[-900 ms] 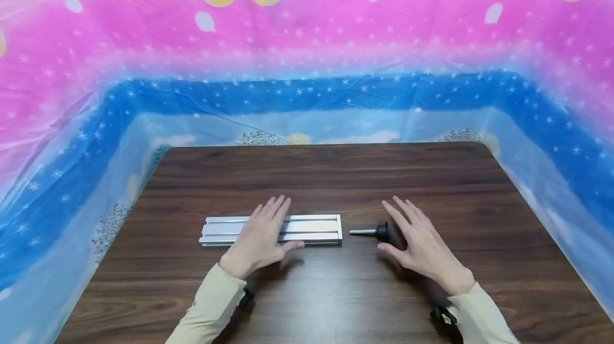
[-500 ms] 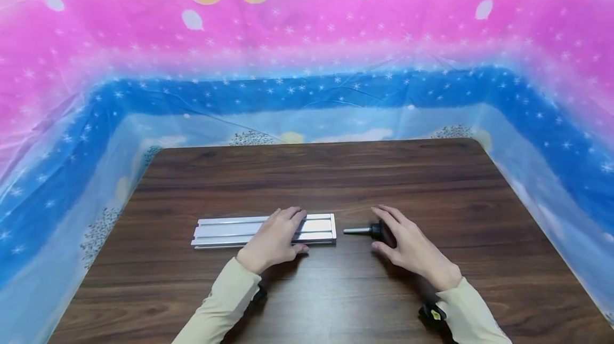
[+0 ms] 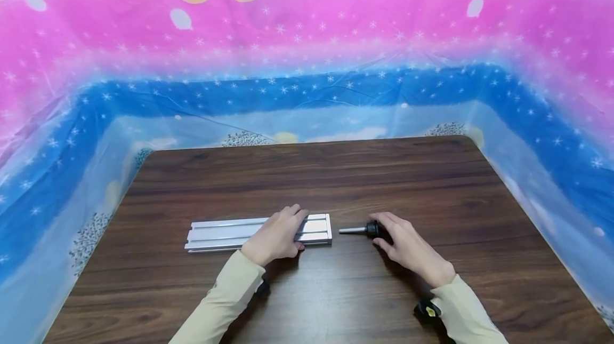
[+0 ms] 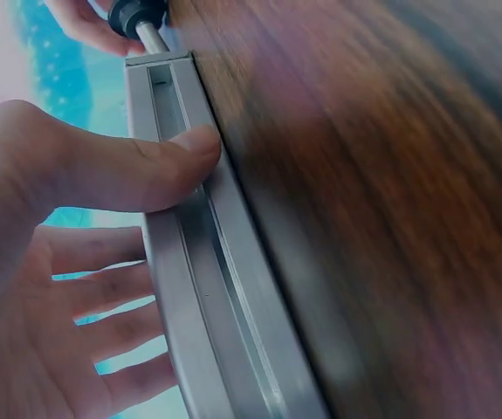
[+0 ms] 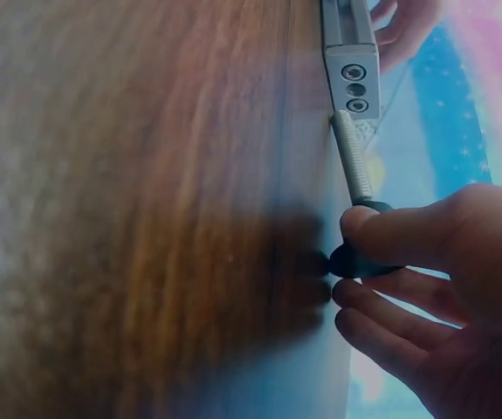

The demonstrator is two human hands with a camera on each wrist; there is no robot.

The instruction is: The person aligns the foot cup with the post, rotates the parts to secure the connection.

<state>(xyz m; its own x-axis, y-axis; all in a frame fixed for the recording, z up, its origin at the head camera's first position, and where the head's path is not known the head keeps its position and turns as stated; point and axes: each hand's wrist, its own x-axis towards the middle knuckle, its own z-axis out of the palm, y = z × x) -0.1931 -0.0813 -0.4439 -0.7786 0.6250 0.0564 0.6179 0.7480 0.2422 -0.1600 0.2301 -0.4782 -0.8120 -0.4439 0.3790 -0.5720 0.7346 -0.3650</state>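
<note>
A silver aluminium profile (image 3: 218,233) with long grooves lies on the table. My left hand (image 3: 275,234) grips it near its right end; in the left wrist view the thumb presses on the grooved side of the profile (image 4: 189,262), with the fingers across the wide face. Just off the profile's right end lies a leveling foot (image 3: 352,231), a threaded metal rod with a round black base. My right hand (image 3: 410,248) holds the black base between thumb and fingers. In the right wrist view, the rod (image 5: 353,157) points toward the end plate (image 5: 355,87), which has several holes.
A dark wood-grain table (image 3: 307,173) with rounded far corners carries both pieces. Behind and beside it hangs a pink and blue patterned cloth (image 3: 307,88). Black wrist straps (image 3: 426,309) show at the cuffs.
My left hand has slid right along the profile and curled its fingers over it. My right hand has closed from spread fingers onto the leveling foot's base. The view has shifted slightly.
</note>
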